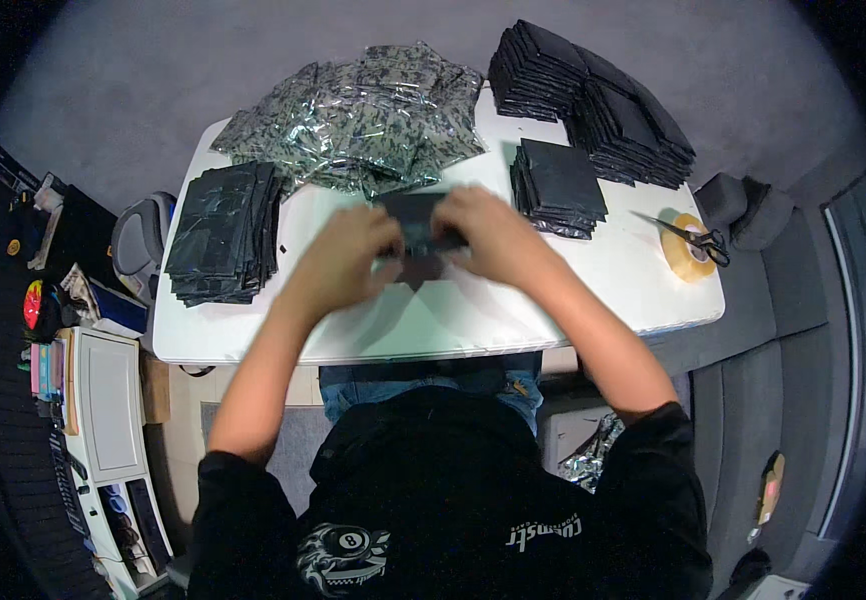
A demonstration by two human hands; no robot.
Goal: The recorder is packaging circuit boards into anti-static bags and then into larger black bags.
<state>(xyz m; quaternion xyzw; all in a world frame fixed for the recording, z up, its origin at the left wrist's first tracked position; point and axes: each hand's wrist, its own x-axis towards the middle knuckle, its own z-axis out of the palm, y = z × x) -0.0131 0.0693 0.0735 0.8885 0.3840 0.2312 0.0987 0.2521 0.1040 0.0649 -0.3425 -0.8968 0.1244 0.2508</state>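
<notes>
A dark folded piece lies at the middle of the white table, and both hands grip it. My left hand holds its left side. My right hand holds its right side, fingers curled over the top edge. A darker flap shows below, between the two hands. Behind the hands lies a heap of shiny patterned bags. A small stack of black squares sits just right of my right hand.
A stack of glossy black bags lies at the table's left. Tall stacks of black pieces fill the far right. Scissors rest on a tape roll near the right edge. A white cabinet stands at lower left.
</notes>
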